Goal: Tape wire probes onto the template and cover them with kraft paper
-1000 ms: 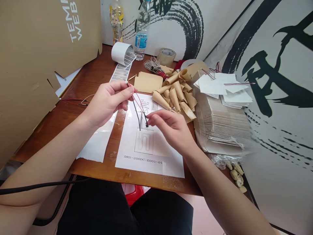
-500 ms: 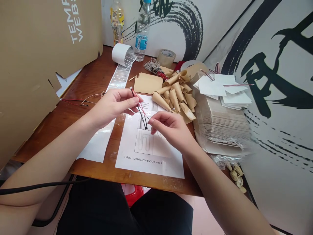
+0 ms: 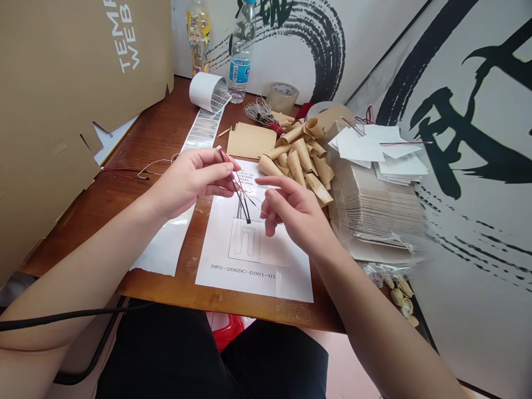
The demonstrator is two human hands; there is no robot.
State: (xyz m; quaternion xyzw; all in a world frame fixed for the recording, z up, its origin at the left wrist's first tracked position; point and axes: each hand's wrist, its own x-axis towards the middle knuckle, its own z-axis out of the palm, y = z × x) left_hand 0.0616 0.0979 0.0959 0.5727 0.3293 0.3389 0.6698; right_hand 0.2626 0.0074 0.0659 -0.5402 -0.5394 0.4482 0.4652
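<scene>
My left hand (image 3: 203, 177) pinches a wire harness (image 3: 241, 199) of red and black wires near its small white connector. The wires hang down to the right, and a black end sits over the drawing on a printed sheet (image 3: 226, 271). Just right of these wires is my right hand (image 3: 286, 208), its index finger stretched out and thumb apart from it, the other fingers loosely bent. A thin pale wire runs from the harness towards its fingers; whether they touch it, I cannot tell.
Rolled brown paper pieces (image 3: 295, 163) lie behind my right hand, beside a wire bundle (image 3: 264, 115). Stacked cards (image 3: 378, 205) in plastic stand at right. A label strip (image 3: 201, 133), water bottle (image 3: 240, 72) and tape roll (image 3: 282, 98) are at the back. A cardboard box (image 3: 83, 100) borders the left.
My right hand has opened its fingers, with the index finger now stretched out, and moved slightly away from the wires. My left hand keeps its hold on the harness, almost unmoved.
</scene>
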